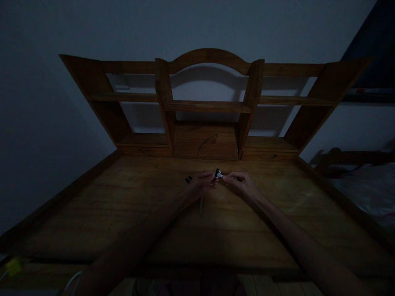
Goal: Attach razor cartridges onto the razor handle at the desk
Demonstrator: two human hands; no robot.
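Observation:
Over the middle of the desk, my left hand pinches a small black-and-silver piece; its exact kind is too small and dim to make out. My right hand meets the piece from the right, with thumb and finger closed at its silvery end. A short dark bit shows between the right fingers, and I cannot tell whether it belongs to the same piece. Just left of my left hand lies a small dark object on the wood. Below that hand a thin pale strip or cord runs toward me.
The wooden desk has a raised rim at both sides. A shelf unit with small drawers stands along its back against the wall. A wall socket shows behind the left shelf. Something yellow is at the lower left. The room is dim.

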